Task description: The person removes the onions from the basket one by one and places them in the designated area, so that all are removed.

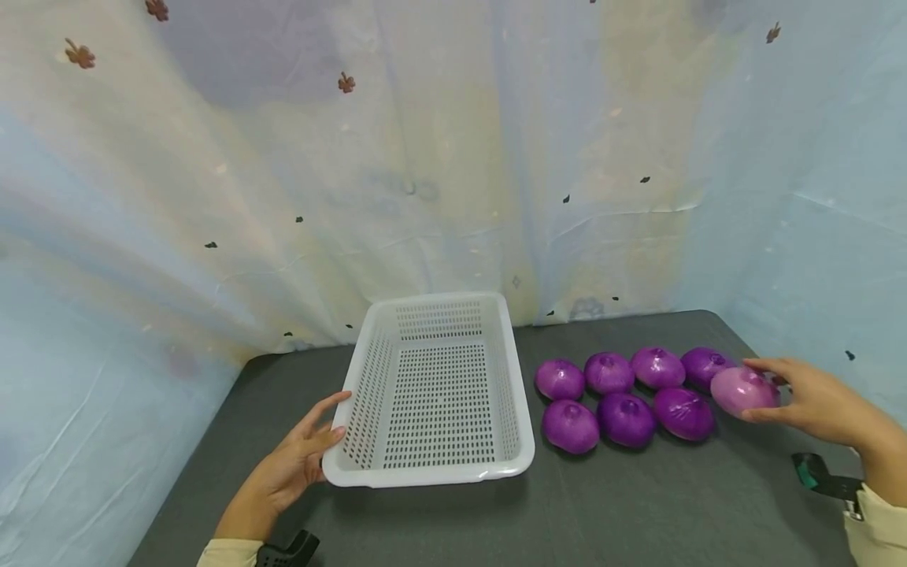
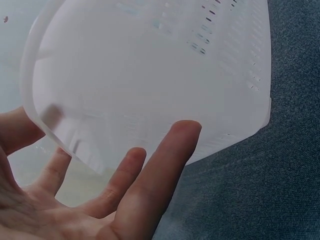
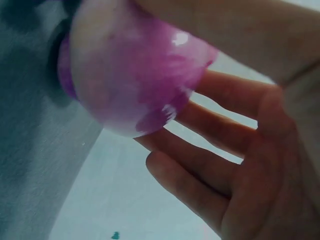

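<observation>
My left hand (image 1: 292,466) grips the left rim of a white slotted plastic basket (image 1: 520,409), with nothing lying inside it. In the left wrist view, fingers (image 2: 165,175) spread against the basket's outer wall (image 2: 125,80) while the thumb sits at its rim. At the right end of the table, my right hand (image 1: 825,402) holds a pale pink-purple onion (image 1: 740,390) between thumb and fingers. The right wrist view shows this same onion (image 3: 135,70) close up, its far side whitish. Darker purple onions (image 1: 627,420) stand in two rows just left of it.
The dark grey table (image 1: 638,504) carries the basket and the several onions, which lie close together to the basket's right. A pale patterned curtain (image 1: 439,173) hangs behind the table and along both sides.
</observation>
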`<state>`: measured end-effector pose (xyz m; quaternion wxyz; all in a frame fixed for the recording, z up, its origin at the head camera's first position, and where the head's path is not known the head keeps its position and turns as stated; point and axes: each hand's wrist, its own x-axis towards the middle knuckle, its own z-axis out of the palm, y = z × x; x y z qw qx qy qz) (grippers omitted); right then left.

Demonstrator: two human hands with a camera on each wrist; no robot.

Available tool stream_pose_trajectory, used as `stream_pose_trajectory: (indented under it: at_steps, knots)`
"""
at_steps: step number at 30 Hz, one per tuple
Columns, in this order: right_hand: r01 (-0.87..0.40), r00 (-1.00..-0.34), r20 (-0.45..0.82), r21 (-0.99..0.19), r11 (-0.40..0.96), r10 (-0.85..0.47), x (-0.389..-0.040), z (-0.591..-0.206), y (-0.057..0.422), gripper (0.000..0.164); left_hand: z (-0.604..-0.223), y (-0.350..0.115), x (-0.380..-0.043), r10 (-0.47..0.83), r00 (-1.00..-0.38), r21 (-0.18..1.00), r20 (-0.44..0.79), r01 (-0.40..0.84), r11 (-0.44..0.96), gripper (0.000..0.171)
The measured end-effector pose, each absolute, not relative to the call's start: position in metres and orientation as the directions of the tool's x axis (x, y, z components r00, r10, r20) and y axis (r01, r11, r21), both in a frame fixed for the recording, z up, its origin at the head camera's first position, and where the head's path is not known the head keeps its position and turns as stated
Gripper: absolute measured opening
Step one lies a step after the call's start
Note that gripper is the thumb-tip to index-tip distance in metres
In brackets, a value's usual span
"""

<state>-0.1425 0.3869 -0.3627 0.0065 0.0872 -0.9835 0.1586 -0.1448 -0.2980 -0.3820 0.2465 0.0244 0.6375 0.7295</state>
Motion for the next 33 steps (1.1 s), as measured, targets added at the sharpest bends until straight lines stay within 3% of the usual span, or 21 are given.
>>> stream_pose_trajectory:
  at_steps: [8, 27, 33]
  knots:
    - [-0.266, -0.964, 0.099, -0.33, 0.906, -0.247, -0.148, -0.382, 0.406, 0.08, -0.381, -0.297, -0.144, 0.388, -0.881, 0.946, -0.271, -0.319, -0.064, 0.064]
    - [-0.219, -0.965, -0.023, -0.489, 0.844, -0.263, -0.15, -0.403, 0.417, 0.079, -0.382, -0.297, -0.144, 0.369, -0.887, 0.947, -0.278, -0.318, -0.05, 0.065]
    - [-0.277, -0.957, 0.071, -0.512, 0.813, -0.282, -0.152, -0.406, 0.418, 0.072, -0.382, -0.298, -0.144, 0.381, -0.883, 0.947, -0.273, -0.317, -0.057, 0.064]
